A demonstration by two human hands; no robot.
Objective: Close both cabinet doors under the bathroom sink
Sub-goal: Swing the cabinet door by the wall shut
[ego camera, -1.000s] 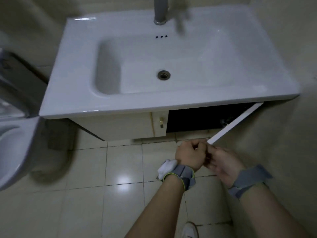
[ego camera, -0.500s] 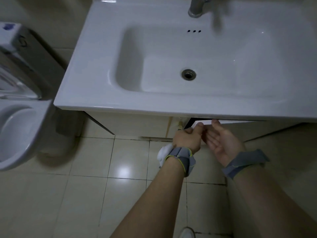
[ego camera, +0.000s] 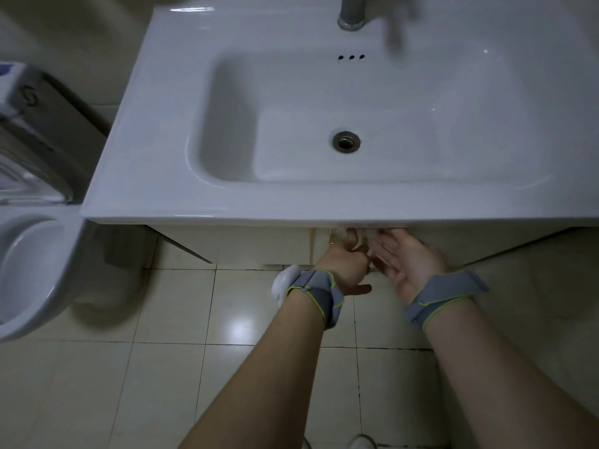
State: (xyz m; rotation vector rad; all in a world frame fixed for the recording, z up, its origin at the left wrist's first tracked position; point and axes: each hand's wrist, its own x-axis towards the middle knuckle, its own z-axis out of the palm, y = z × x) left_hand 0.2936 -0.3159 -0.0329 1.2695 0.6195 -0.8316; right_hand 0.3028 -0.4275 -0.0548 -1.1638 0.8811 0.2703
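Observation:
A cream cabinet sits under the white sink (ego camera: 227, 202). Its left door (ego camera: 246, 243) lies flush, with a small brass handle at its right edge. The right door (ego camera: 479, 243) also looks flush with the front, its top hidden by the sink rim. My left hand (ego camera: 343, 264) is curled in a loose fist at the seam between the doors, fingertips up under the rim. My right hand (ego camera: 405, 260) is flat and open, palm turned toward me, fingers pressed against the right door's inner edge. Both wrists wear grey straps.
A white toilet (ego camera: 29, 267) stands at the left, close to the cabinet's corner. A grey faucet (ego camera: 351, 11) rises at the sink's back. Beige floor tiles (ego camera: 162, 319) spread below. My shoe tip (ego camera: 363, 443) shows at the bottom edge. A wall runs along the right.
The right door swung from wide open to shut against the cabinet. Both hands followed it in toward the cabinet front, and the view moved closer over the sink.

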